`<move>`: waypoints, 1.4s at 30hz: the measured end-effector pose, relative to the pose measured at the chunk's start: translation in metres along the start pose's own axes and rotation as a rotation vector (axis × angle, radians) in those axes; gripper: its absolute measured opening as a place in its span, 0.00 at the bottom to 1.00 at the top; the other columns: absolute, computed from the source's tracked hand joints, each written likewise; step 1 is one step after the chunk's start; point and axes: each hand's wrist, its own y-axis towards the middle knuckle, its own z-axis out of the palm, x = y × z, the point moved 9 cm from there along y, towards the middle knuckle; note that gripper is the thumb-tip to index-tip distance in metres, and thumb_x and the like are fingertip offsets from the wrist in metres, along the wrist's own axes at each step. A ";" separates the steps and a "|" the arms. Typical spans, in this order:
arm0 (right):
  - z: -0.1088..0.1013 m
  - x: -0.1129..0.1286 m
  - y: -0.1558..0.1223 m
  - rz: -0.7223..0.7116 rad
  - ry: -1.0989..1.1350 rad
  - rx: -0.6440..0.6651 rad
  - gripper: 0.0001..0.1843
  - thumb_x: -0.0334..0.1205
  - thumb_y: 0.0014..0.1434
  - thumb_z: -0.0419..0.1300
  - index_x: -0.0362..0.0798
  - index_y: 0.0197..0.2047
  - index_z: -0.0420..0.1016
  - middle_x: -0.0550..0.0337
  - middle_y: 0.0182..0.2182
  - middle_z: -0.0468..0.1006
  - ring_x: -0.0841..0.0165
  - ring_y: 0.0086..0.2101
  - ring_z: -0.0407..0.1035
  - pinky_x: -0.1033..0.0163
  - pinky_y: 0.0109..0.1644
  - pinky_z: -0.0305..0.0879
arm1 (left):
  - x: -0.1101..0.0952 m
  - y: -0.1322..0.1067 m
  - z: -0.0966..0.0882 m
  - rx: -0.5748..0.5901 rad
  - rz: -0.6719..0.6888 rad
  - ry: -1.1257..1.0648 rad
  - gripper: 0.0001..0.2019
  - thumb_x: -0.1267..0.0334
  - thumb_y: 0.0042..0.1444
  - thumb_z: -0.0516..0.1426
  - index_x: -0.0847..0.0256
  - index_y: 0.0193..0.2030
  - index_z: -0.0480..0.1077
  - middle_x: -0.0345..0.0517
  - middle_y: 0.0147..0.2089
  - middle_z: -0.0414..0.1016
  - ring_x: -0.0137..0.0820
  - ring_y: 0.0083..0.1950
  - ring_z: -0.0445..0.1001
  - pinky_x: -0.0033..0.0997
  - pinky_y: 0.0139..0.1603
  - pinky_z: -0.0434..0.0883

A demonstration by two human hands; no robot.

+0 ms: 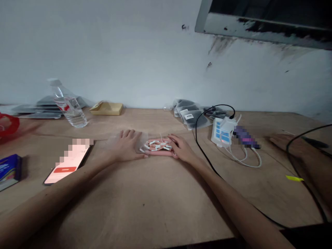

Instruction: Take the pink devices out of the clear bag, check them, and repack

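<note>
A small pink tray [162, 152] sits on the wooden table, filled with several short white-and-orange stick-like pieces [158, 145]; their exact kind is too small to tell. My left hand [127, 147] lies flat at the tray's left side, fingers stretched forward and thumb toward the tray. Clear plastic [110, 140] shows around that hand. At the tray's right end, my right hand [181, 148] curls its fingers and thumb around the edge. A few white pieces [142, 150] are at the tray's left end, close to my left thumb.
Left are a lit phone [64, 166], a blue pack [10, 171], a water bottle [68, 103] and a cardboard box [107, 108]. Bagged dark items [190, 114], a power strip [221, 132], cables and a second phone [245, 137] lie right. Another person's hand [284, 143] rests far right.
</note>
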 end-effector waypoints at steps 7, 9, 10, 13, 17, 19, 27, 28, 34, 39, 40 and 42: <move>0.020 0.016 -0.010 0.058 0.027 -0.045 0.20 0.48 0.70 0.50 0.47 0.54 0.77 0.44 0.59 0.74 0.52 0.62 0.65 0.42 0.66 0.60 | -0.018 -0.004 0.000 0.031 0.075 0.049 0.49 0.26 0.46 0.58 0.58 0.66 0.59 0.62 0.65 0.65 0.58 0.65 0.62 0.60 0.65 0.56; 0.018 0.019 -0.009 0.062 0.014 -0.082 0.19 0.46 0.70 0.50 0.46 0.51 0.78 0.43 0.54 0.77 0.52 0.56 0.69 0.43 0.62 0.64 | -0.023 -0.005 -0.002 0.026 0.083 0.045 0.47 0.26 0.46 0.58 0.58 0.65 0.60 0.61 0.64 0.66 0.58 0.64 0.63 0.59 0.63 0.58; 0.017 0.020 -0.008 0.060 0.010 -0.092 0.18 0.45 0.70 0.50 0.46 0.49 0.78 0.43 0.51 0.78 0.53 0.53 0.71 0.44 0.60 0.66 | -0.025 -0.005 -0.003 0.025 0.081 0.042 0.46 0.26 0.47 0.58 0.57 0.64 0.61 0.61 0.63 0.66 0.58 0.63 0.64 0.58 0.63 0.60; 0.016 0.021 -0.005 0.056 0.014 -0.112 0.16 0.43 0.69 0.50 0.45 0.45 0.78 0.45 0.46 0.79 0.54 0.48 0.73 0.47 0.56 0.68 | -0.029 -0.006 -0.007 0.002 0.032 0.039 0.44 0.26 0.47 0.57 0.57 0.62 0.63 0.59 0.61 0.68 0.56 0.61 0.66 0.56 0.61 0.61; 0.012 0.020 -0.005 0.064 0.038 -0.165 0.13 0.42 0.68 0.52 0.47 0.43 0.78 0.47 0.45 0.79 0.56 0.48 0.73 0.50 0.55 0.69 | -0.026 -0.008 -0.009 -0.047 -0.068 0.056 0.45 0.27 0.49 0.58 0.60 0.64 0.62 0.61 0.60 0.68 0.57 0.62 0.65 0.57 0.61 0.60; 0.010 0.021 -0.006 0.065 0.048 -0.181 0.13 0.41 0.68 0.53 0.48 0.43 0.78 0.48 0.44 0.79 0.56 0.47 0.73 0.51 0.54 0.69 | -0.021 -0.008 -0.009 -0.075 -0.117 0.090 0.45 0.30 0.49 0.59 0.60 0.66 0.61 0.62 0.62 0.67 0.58 0.63 0.64 0.59 0.63 0.58; 0.010 0.029 -0.007 0.004 0.023 -0.182 0.13 0.37 0.68 0.51 0.48 0.45 0.78 0.48 0.46 0.79 0.57 0.48 0.73 0.51 0.54 0.68 | -0.010 -0.010 -0.006 -0.198 -0.147 0.164 0.52 0.26 0.46 0.58 0.62 0.69 0.58 0.68 0.67 0.61 0.61 0.67 0.59 0.65 0.68 0.48; 0.010 0.029 -0.007 -0.003 0.022 -0.182 0.14 0.37 0.67 0.51 0.48 0.46 0.78 0.48 0.46 0.79 0.58 0.48 0.73 0.51 0.54 0.68 | -0.010 -0.010 -0.006 -0.215 -0.142 0.169 0.53 0.25 0.46 0.58 0.62 0.69 0.58 0.68 0.68 0.60 0.62 0.67 0.58 0.65 0.68 0.47; 0.009 0.025 -0.006 0.030 0.023 -0.194 0.13 0.35 0.66 0.53 0.49 0.46 0.79 0.49 0.45 0.80 0.58 0.47 0.74 0.52 0.53 0.69 | -0.011 -0.010 -0.011 -0.230 -0.132 0.187 0.53 0.25 0.47 0.57 0.64 0.70 0.58 0.70 0.66 0.62 0.61 0.66 0.60 0.65 0.67 0.51; 0.008 0.029 -0.006 0.015 0.039 -0.192 0.12 0.33 0.64 0.53 0.47 0.44 0.79 0.47 0.45 0.80 0.58 0.46 0.74 0.51 0.52 0.70 | -0.020 -0.011 -0.015 -0.221 -0.057 0.148 0.51 0.28 0.47 0.60 0.60 0.69 0.58 0.64 0.65 0.65 0.59 0.65 0.61 0.64 0.68 0.51; 0.007 0.030 -0.006 0.007 0.046 -0.193 0.12 0.32 0.64 0.54 0.47 0.44 0.79 0.47 0.44 0.80 0.58 0.46 0.74 0.52 0.52 0.69 | -0.024 -0.011 -0.014 -0.208 -0.030 0.136 0.50 0.29 0.47 0.61 0.60 0.69 0.58 0.63 0.64 0.65 0.58 0.64 0.62 0.63 0.67 0.52; 0.005 0.033 -0.007 -0.004 0.063 -0.196 0.11 0.32 0.64 0.54 0.48 0.43 0.79 0.49 0.44 0.80 0.59 0.46 0.74 0.52 0.52 0.69 | -0.030 -0.010 -0.013 -0.180 0.015 0.124 0.50 0.28 0.47 0.60 0.60 0.69 0.58 0.62 0.63 0.66 0.57 0.63 0.63 0.61 0.66 0.54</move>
